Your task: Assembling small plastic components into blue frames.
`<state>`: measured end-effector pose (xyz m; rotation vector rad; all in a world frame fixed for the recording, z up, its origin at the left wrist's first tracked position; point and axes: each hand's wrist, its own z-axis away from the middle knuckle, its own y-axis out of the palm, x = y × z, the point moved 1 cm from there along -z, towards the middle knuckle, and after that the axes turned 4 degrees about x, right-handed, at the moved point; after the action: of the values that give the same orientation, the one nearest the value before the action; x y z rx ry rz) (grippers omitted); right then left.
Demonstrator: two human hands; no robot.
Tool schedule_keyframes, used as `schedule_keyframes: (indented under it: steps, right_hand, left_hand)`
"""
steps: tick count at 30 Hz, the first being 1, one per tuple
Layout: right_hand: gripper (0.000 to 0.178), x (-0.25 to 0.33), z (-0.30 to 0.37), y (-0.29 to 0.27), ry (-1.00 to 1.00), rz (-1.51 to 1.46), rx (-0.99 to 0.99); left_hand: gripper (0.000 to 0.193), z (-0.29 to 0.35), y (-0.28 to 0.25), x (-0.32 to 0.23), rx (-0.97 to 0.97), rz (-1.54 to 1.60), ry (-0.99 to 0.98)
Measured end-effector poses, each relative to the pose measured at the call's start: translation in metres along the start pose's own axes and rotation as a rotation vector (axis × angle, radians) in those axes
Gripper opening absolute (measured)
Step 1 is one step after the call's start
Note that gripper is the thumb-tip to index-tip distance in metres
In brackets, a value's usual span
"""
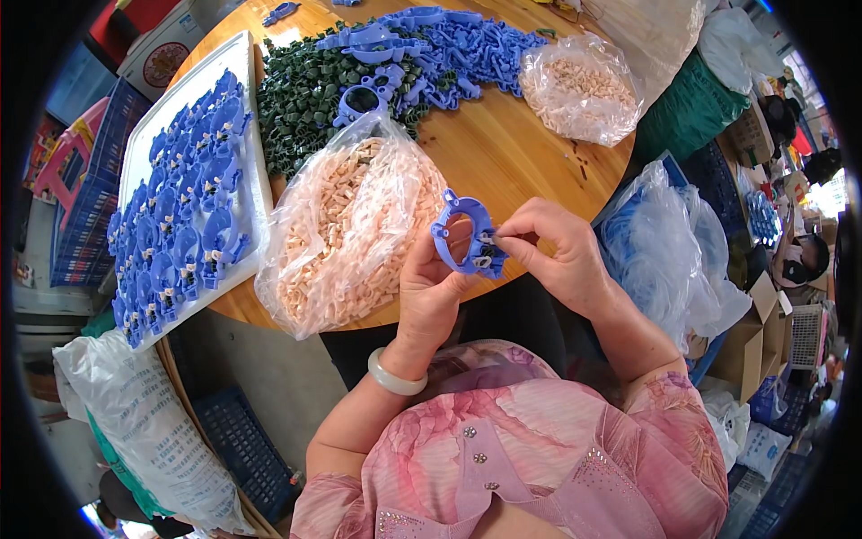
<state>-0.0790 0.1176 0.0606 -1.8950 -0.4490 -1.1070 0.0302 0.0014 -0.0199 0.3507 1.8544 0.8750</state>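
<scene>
Near the table's front edge, my left hand (431, 292) grips a blue plastic ring-shaped part (441, 241) and holds it upright. Small dark and whitish pieces (488, 255) sit on the ring's right side. Against that side, the thumb and forefinger of my right hand (558, 254) are pinched together; whatever lies between them is too small to make out. Just left of my hands rests a clear plastic bag (359, 216) full of small peach-coloured pieces. Behind it are a heap of dark green pieces (301, 99) and a heap of blue plastic parts (476, 49).
A white tray (261, 171) at the left carries rows of blue parts with small pieces fitted. Another bag of peach pieces (577, 90) lies at the round wooden table's (503, 148) far right. Crates, sacks and a cardboard box (759, 337) stand around the table.
</scene>
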Motion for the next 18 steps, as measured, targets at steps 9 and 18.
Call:
schedule_keyframes:
  steps: [9,18]
  right_hand:
    - [0.007,-0.0001,-0.0023,0.0018,-0.059,0.117,0.05]
    - [0.008,-0.0029,-0.0034,0.0001,-0.109,0.212,0.09]
  left_hand:
    - [0.061,0.0022,-0.0012,0.0022,-0.005,0.005,0.003]
    - [0.061,-0.0026,-0.0029,0.0,0.002,0.007,-0.019]
